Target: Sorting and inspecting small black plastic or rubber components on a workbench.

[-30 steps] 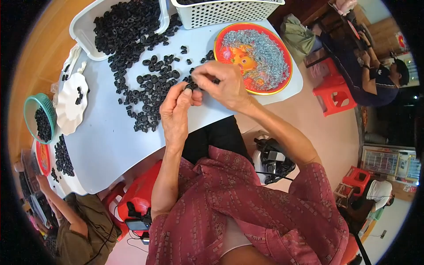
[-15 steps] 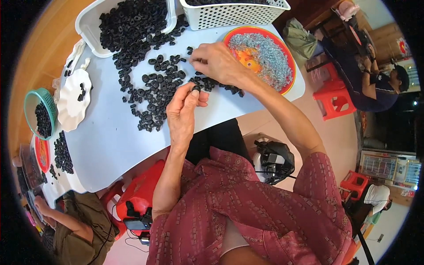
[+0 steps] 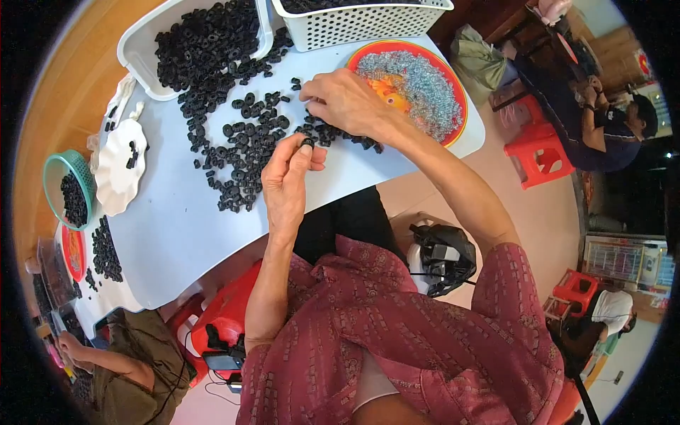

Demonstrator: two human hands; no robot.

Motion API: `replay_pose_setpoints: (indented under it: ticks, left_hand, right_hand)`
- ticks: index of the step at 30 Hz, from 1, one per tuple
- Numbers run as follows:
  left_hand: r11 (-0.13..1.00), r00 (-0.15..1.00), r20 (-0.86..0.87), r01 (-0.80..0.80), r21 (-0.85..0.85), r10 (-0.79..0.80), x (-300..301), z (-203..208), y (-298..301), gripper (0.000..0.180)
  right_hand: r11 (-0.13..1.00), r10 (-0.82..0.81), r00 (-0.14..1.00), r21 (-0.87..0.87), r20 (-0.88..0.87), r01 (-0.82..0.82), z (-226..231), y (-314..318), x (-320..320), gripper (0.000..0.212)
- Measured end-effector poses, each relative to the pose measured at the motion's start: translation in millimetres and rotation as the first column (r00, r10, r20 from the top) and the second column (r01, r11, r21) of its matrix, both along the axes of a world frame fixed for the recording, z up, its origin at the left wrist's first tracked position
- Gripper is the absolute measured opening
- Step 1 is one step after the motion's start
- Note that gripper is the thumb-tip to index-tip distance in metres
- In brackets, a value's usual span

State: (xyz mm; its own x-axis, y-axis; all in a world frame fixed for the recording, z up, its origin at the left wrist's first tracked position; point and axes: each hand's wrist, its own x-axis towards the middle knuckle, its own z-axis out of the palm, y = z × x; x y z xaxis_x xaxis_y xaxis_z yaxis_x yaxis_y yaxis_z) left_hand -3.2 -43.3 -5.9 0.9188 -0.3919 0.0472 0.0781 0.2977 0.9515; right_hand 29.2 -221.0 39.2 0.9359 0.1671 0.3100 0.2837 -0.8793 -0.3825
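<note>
My left hand point(image 3: 285, 180) is closed, pinching a small round black part point(image 3: 307, 143) between thumb and forefinger above the table's near edge. Just beyond it, my right hand point(image 3: 350, 105) is bent low over the tabletop, its fingers curled together. Whatever its fingertips hold is hidden. Loose black parts point(image 3: 244, 134), small rings and knobs, spread to the left of both hands, and more black pieces point(image 3: 329, 132) lie under the right wrist. Right of that hand, a red-rimmed round tray point(image 3: 464, 106) holds many small shiny metal pieces point(image 3: 425, 81).
A white bin point(image 3: 138, 64) and a white perforated basket point(image 3: 368, 32), both with black parts, stand at the back. On the left are a scalloped white dish point(image 3: 117, 177) and a green basket point(image 3: 85, 177). Another person's arm point(image 3: 113, 365) shows at lower left; red stools point(image 3: 535, 152) stand right.
The view has shifted slightly, moving the table and trays a little leftward. Both hands keep nearly the same pose, the left still pinching its black part.
</note>
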Motion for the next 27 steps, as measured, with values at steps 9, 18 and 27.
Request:
replay_pose_setpoints:
  ticks: [9, 18, 27]
  left_hand:
    - [1.000, 1.000, 0.020, -0.005, 0.007, 0.004, 1.3, 0.5, -0.9, 0.022]
    - [0.999, 1.000, 0.026, -0.001, 0.032, 0.000, 0.2, 1.5, 1.8, 0.024]
    - [0.996, 0.997, 0.070, 0.039, 0.081, -0.045, -0.4, 0.8, 1.0, 0.031]
  right_hand:
    - [0.993, 0.012, 1.000, -0.121, 0.015, -0.010, -5.3, 6.3, 3.4, 0.018]
    - [0.765, 0.068, 0.978, 0.639, -0.198, 0.076, 8.1, 7.1, -45.7, 0.016]
    - [0.611, 0.180, 0.960, 0.790, -0.212, 0.060, -5.5, 13.1, -63.8, 0.020]
